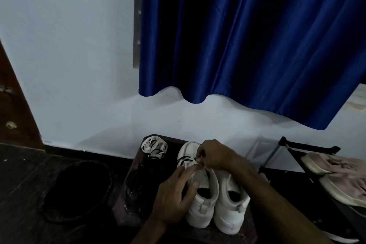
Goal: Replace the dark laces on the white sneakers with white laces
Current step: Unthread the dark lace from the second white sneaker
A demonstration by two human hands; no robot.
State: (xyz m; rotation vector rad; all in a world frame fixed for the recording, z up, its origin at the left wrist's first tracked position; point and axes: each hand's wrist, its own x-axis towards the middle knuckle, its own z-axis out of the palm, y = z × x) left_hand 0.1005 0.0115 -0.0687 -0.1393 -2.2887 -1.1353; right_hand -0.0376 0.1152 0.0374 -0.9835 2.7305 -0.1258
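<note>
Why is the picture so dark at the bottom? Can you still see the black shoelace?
In the head view the light is dim, so the floor goes nearly black; the dark lace shows only where it crosses the white sneaker; the white laces stand out clearly.

One wide-angle view from the person's head, facing forward and tilted down. The white sneakers (230, 216) lie close below the camera, low in the frame, heels toward the viewer. Beyond the sneakers a pale wall (69, 55) rises, and above them a blue curtain (247, 35) fills the upper half.
</note>
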